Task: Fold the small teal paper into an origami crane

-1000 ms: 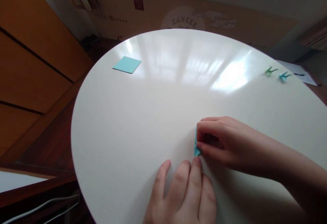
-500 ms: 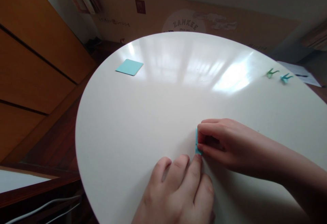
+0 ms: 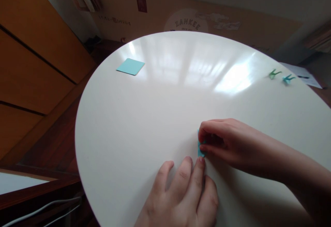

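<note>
A small folded piece of light-blue paper lies on the white table, mostly covered by my fingers. My right hand is closed in a pinch on it, thumb and index fingertip at its right side. Below it, my left hand rests on the table with fingers apart, one fingertip pressing the paper's near end. The left thumb is hidden. How the paper is folded under my fingers cannot be made out.
A stack of light-blue square paper lies at the table's far left. Near the right edge stand a green folded-paper figure and a blue one. Beyond that edge is a white sheet with a dark pen-like object on it.
The right index finger has shifted slightly and the right fingers have opened a little, uncovering more of the blue paper. My left fingers have spread slightly; the paper stays about where it was.
</note>
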Demonstrator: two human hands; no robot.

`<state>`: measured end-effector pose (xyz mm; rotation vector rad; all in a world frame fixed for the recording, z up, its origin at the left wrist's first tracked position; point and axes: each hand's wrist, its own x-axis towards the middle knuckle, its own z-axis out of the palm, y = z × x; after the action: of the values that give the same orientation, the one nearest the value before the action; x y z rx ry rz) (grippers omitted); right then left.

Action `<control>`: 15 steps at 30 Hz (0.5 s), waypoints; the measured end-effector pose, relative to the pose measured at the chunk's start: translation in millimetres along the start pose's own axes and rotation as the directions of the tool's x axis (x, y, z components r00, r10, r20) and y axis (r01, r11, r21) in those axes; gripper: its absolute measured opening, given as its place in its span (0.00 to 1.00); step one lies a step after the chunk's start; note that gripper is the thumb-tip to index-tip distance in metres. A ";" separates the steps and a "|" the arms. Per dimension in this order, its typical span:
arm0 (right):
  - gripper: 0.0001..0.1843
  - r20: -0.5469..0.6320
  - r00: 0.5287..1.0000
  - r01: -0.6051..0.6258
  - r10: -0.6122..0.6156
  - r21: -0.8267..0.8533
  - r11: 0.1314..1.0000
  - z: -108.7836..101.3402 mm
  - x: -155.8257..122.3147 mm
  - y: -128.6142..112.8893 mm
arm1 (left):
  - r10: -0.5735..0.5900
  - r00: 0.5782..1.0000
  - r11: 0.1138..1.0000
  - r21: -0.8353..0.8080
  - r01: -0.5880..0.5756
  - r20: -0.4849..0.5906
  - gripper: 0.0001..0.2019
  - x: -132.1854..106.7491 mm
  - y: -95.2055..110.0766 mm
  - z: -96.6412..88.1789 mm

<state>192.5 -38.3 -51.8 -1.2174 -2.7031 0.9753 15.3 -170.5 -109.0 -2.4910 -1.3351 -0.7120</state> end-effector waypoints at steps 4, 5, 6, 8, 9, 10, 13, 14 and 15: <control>0.09 0.027 1.000 0.001 -0.002 0.018 1.000 -0.4 0.2 -0.2 | 0.014 0.997 0.999 -0.053 -0.011 0.071 0.12 1.7 -2.4 -8.0; 0.08 0.033 0.999 0.002 -0.003 0.025 1.000 -0.4 0.3 -0.1 | 0.012 0.998 0.998 -0.070 -0.008 0.066 0.12 1.5 -2.8 -8.9; 0.08 0.035 0.999 0.003 -0.004 0.030 1.000 -0.3 0.4 0.0 | 0.006 0.999 0.996 -0.085 -0.003 0.033 0.12 0.9 -3.1 -9.4; 0.08 0.033 0.999 0.007 -0.008 0.036 0.999 -0.1 0.5 0.5 | -0.039 0.996 0.994 -0.103 0.031 -0.077 0.12 -1.0 -3.7 -9.8; 0.08 0.030 0.999 0.008 -0.009 0.036 0.999 0.1 0.4 0.8 | -0.026 0.994 0.994 -0.106 0.014 -0.106 0.12 -2.0 -4.3 -10.3; 0.08 0.026 1.000 0.009 -0.010 0.035 0.999 0.2 0.3 0.9 | 0.000 1.000 0.992 -0.129 -0.002 -0.013 0.11 -3.0 -5.4 -11.3; 0.08 0.017 1.000 0.007 -0.008 0.029 1.000 0.4 -0.2 0.9 | -0.010 0.999 0.983 -0.181 0.019 0.048 0.10 -3.4 -12.0 -17.5; 0.08 0.017 1.000 0.006 -0.007 0.029 1.000 0.4 -0.3 0.9 | -0.018 0.999 0.981 -0.190 0.027 0.050 0.10 -2.5 -15.2 -20.2; 0.08 0.019 1.000 0.006 -0.006 0.030 1.000 0.4 -0.2 0.8 | -0.012 0.998 0.980 -0.195 0.024 0.062 0.10 -1.0 -18.8 -22.8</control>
<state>193.1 -38.2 -52.5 -1.2005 -2.6947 1.0279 -7.8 -170.1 -90.5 -2.6763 -1.3710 -0.8146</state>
